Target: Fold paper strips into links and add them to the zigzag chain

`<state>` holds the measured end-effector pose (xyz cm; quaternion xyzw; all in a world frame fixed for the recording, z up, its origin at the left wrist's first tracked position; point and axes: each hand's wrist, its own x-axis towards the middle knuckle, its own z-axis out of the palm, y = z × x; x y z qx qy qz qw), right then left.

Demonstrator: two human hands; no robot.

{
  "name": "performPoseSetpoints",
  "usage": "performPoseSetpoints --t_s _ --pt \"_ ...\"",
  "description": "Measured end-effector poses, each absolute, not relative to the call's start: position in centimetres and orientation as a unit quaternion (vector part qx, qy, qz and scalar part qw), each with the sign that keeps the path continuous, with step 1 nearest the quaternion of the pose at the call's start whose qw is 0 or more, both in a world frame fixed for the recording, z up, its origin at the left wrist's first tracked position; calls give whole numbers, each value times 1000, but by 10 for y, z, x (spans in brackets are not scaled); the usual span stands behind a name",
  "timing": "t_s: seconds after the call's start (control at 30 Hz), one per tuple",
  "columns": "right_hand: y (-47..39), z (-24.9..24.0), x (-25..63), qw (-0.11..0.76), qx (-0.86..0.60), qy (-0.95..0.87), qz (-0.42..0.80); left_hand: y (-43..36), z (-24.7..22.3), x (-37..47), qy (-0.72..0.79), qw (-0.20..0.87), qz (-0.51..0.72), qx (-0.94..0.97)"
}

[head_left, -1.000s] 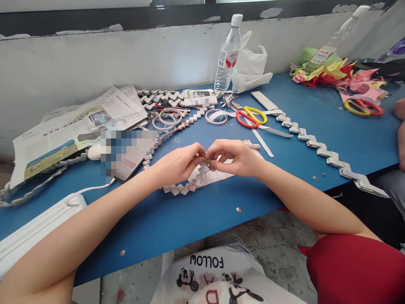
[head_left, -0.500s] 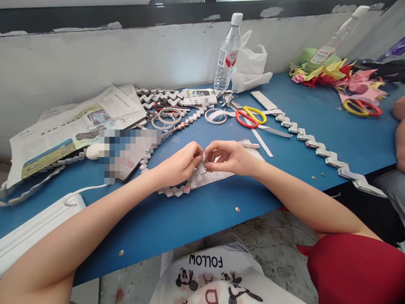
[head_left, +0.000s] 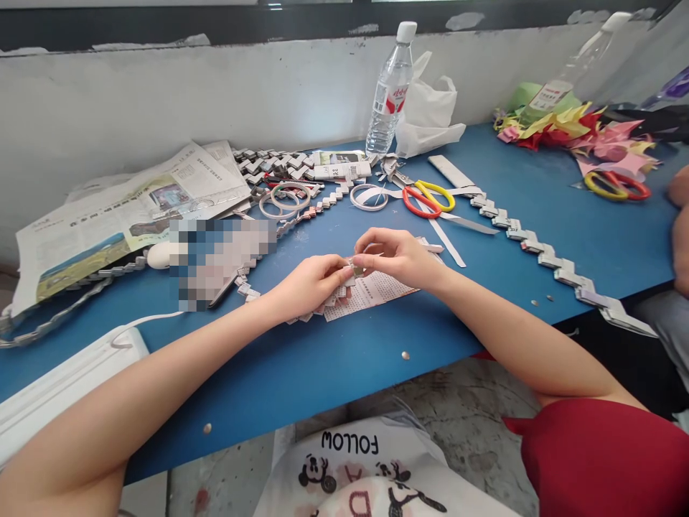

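My left hand (head_left: 315, 283) is closed around the end of a zigzag chain of folded newspaper (head_left: 340, 293). Its thumb presses on the top link, and part of the chain is hidden under the hand and forearm. My right hand (head_left: 405, 257) meets it from the right, thumb and forefinger pinching a small greenish folded paper strip (head_left: 358, 271) at the chain's tip. Beneath both hands lies a printed newspaper sheet (head_left: 371, 293), flat on the blue table (head_left: 323, 388).
Scissors (head_left: 429, 199), tape rolls (head_left: 369, 197) and a water bottle (head_left: 390, 93) stand or lie behind my hands. Newspapers (head_left: 129, 215) and a blurred-out flat device (head_left: 220, 262) are at left. Another paper chain (head_left: 543, 255) runs along the right, near another person's arm (head_left: 681, 230).
My left hand has turned flatter and lower, now wrapped over the chain. My right hand has shifted slightly up and right, fingers still at the chain's tip.
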<state>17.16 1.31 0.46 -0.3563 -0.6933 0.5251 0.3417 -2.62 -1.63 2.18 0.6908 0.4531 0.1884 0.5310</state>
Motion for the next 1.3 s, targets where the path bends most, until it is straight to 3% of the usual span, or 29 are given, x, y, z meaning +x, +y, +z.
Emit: performPoseSetpoints --t_s 0.27,0.53,1.1,1.3 --pt "15 10 177 324 -382 -786 361 -20 24 -21 506 486 159 695" --pt "16 8 178 227 -381 -829 342 -19 12 -24 461 452 180 742" --pt "12 1 169 247 -433 -777 384 -15 16 -22 452 407 159 778" --pt "10 -5 164 298 -389 -826 278 -13 18 -23 458 421 149 768"
